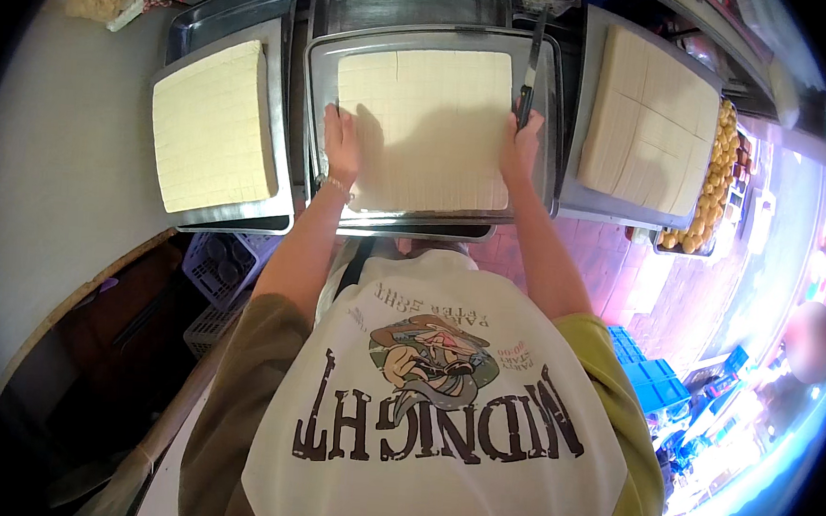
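Note:
A wide, pale-cream slab of what looks like tofu [430,131], scored in a faint grid, lies on a metal tray [323,63] in front of me. My left hand [342,150] rests along the slab's left side, fingers stretched out and pointing away from me. At the opposite side my right hand [521,149] is closed round the black handle of a knife [526,99]. Its blade points away from me, past the slab's far right corner. The right hand sits against or very near the slab's right edge; its inner fingers are partly hidden.
Similar scored slabs lie on trays at the left [215,128] and right [650,116]. Behind are empty metal trays [410,2]. Round golden pieces [712,186] fill a tray at far right. Plastic crates [214,269] stand low at left, blue crates [651,381] low at right.

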Demonstrator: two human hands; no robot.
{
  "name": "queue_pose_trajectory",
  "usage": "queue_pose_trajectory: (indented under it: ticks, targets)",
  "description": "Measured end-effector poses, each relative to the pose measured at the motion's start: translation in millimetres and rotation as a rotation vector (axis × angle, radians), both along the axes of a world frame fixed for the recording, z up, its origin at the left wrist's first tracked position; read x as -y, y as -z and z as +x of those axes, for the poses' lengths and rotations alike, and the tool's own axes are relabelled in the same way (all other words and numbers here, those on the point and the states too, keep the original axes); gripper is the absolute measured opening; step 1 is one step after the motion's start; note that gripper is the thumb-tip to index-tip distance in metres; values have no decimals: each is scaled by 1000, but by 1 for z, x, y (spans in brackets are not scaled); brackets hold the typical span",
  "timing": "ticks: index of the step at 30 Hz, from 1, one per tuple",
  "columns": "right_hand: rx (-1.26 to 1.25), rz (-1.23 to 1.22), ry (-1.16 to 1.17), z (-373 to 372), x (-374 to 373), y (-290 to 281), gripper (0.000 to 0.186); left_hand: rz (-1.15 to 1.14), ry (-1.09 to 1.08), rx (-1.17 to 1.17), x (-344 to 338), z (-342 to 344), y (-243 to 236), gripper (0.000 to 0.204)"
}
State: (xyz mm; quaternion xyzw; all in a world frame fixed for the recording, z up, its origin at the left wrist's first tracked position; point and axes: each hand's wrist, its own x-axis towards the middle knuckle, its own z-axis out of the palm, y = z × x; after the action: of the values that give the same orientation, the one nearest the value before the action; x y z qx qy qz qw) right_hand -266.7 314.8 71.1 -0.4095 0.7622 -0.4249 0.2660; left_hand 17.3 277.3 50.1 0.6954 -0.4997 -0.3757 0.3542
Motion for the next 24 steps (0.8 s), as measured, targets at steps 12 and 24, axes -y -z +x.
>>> queue_pose_trajectory:
  ticks: [12,24]
  targets:
    - [52,247,-21,7,24,0,29,70,87,117,16,-11,21,69]
    - [-11,54,-20,-12,89,9,30,6,125,-159,89,-3,19,67]
